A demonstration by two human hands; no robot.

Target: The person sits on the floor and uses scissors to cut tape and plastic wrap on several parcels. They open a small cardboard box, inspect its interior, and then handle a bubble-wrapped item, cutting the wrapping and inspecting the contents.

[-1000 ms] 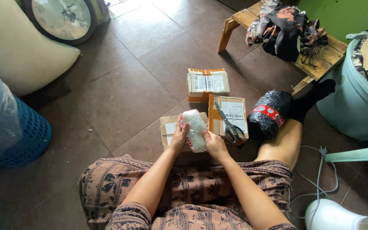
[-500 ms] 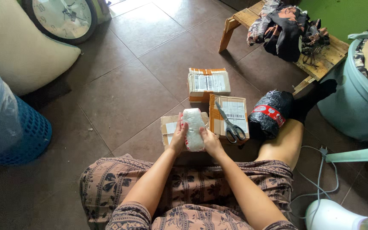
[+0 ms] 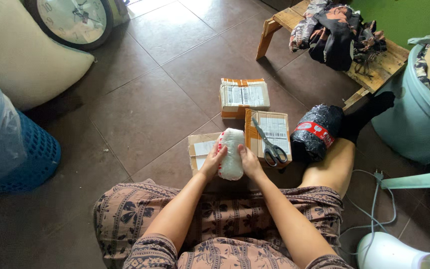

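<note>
The white parcel [image 3: 231,153] stands up between the left hand [image 3: 214,160] and right hand [image 3: 249,162], both curled around its sides, just above a box [image 3: 201,149].

I see a home floor: brown tiles [image 3: 140,109], a wall clock [image 3: 73,20] leaning beside a cushion [image 3: 21,65], laundry baskets [image 3: 31,159], clothes piled on a wooden bench [image 3: 374,69].
</note>
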